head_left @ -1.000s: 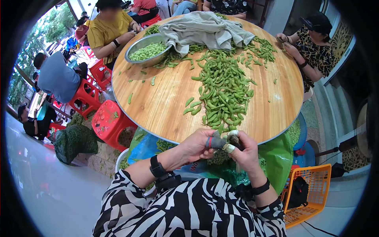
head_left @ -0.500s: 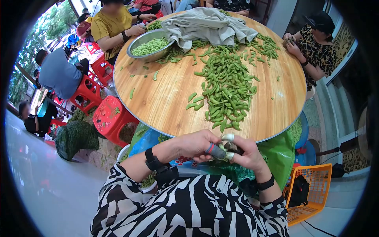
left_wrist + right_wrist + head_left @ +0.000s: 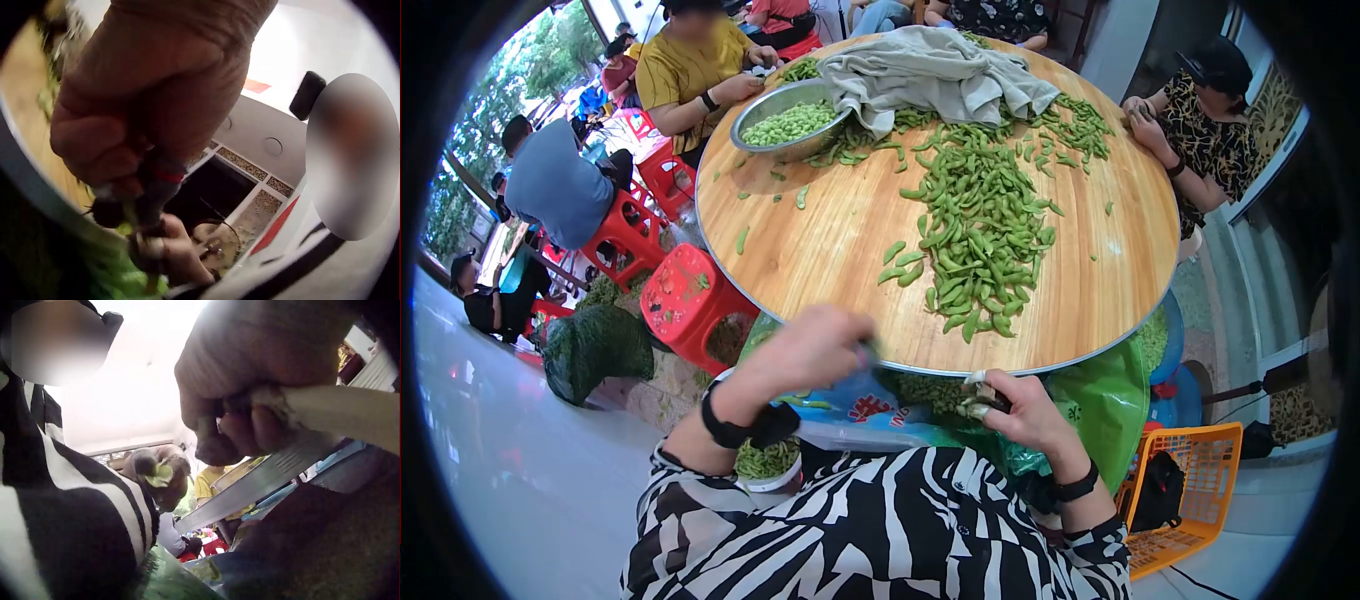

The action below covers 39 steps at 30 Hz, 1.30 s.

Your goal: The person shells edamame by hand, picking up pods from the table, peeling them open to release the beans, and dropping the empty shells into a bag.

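In the head view my left hand [image 3: 815, 350] is lifted left of the table's near edge, blurred, its fingers curled in. A grey cover with a red band wraps its thumb. The right wrist view shows a split yellow-green soybean pod [image 3: 161, 475] pinched at its fingertips. My right hand [image 3: 1025, 410] stays close to the table's front rim, pale wraps [image 3: 978, 410] on its thumb and index finger. Its fingers curl round a pale flat strip [image 3: 344, 412]; its far end is cut off by the picture edge. Green soybean pods [image 3: 980, 240] lie heaped on the round wooden table [image 3: 820, 270].
A metal bowl [image 3: 825, 146] of shelled beans and a grey cloth [image 3: 930, 75] sit at the table's back. Under the near edge lie a green plastic sheet [image 3: 1115, 400] and a white bucket [image 3: 772, 485]. A red stool [image 3: 685, 290] stands left, an orange crate [image 3: 1210, 470] right.
My hands were together at the table edge; the left has swung away to the left. The right has stayed near the edge, and the view has shifted slightly.
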Motion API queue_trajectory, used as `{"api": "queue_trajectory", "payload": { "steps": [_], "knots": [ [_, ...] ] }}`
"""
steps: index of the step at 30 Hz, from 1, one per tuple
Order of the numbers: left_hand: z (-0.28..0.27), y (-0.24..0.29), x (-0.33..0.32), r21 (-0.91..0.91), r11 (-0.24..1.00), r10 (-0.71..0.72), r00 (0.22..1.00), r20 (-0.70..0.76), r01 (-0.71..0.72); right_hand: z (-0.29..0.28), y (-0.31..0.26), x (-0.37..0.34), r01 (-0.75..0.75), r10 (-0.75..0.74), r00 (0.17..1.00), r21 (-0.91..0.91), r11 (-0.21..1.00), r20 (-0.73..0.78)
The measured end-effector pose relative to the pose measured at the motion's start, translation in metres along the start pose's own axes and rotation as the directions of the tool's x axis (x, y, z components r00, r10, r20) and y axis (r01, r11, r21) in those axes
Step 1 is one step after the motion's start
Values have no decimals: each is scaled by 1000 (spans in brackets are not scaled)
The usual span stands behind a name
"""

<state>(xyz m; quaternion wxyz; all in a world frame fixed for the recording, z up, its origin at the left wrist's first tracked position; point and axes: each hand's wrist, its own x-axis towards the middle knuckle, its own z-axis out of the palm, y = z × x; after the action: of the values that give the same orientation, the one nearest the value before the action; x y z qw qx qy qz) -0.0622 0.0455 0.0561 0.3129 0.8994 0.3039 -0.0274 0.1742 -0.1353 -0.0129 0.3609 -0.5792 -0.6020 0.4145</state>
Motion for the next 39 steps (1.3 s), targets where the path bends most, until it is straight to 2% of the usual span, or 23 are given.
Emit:
{"api": "queue_trajectory", "payload": {
  "steps": [1,2,3,4,5,6,7,9,10,12,15,19,21,24,28,30,34,36,37,39],
  "knots": [
    [-10,-16,-2,244,969,12,969,-247,50,-1,0,-2,-22,21,999,-11,1000,-38],
    [-15,-34,-3,358,923,63,863,-501,140,-1,0,-3,-44,42,996,-22,999,-75],
    [-22,-39,-1,513,799,80,790,-607,313,1,4,-3,82,-80,986,10,997,-145],
    [-26,-43,6,515,797,81,788,-611,317,0,0,-1,88,-85,986,10,996,-144],
    [-27,-49,14,493,847,169,778,-605,200,-2,-7,0,-32,61,993,264,964,-103],
    [-26,-55,22,467,881,254,757,-602,76,-4,-13,0,-156,194,981,494,855,-26],
    [-19,-51,33,285,958,199,795,-574,-35,-3,-19,3,-137,169,985,518,845,-16],
    [0,-37,60,150,972,232,844,-484,-181,4,-23,4,-156,207,978,569,807,-26],
    [11,-34,73,154,955,296,836,-463,-253,7,-25,5,-169,243,969,620,766,-35],
    [29,-36,92,215,937,346,811,-472,-275,11,-25,6,-153,236,970,608,779,-58],
    [26,-27,97,351,838,538,742,-399,-418,11,-15,4,-106,181,981,575,811,-73],
    [18,-37,102,410,795,577,764,-288,-446,14,-10,5,-87,173,979,555,828,-104],
    [18,-32,103,519,710,640,745,-191,-477,16,-11,6,-82,168,981,572,816,-99],
    [20,-30,105,528,704,640,747,-179,-476,16,-14,7,-81,177,979,602,795,-103],
    [22,-25,108,529,709,631,755,-180,-466,14,-10,6,-69,161,981,591,804,-105],
    [26,-27,111,417,794,569,781,-258,-442,14,-7,6,-88,166,982,562,823,-90],
    [31,-29,112,316,852,504,816,-284,-417,15,-7,5,-85,167,981,561,823,-95],
    [27,-32,112,67,915,396,856,-332,-397,15,-6,6,-78,170,979,559,826,-114],
    [22,-33,110,69,915,397,856,-331,-397,15,-5,6,-76,169,979,560,825,-116],
    [13,-33,106,245,896,438,826,-353,-370,15,-4,6,-70,170,976,541,838,-138]
  ]
}}
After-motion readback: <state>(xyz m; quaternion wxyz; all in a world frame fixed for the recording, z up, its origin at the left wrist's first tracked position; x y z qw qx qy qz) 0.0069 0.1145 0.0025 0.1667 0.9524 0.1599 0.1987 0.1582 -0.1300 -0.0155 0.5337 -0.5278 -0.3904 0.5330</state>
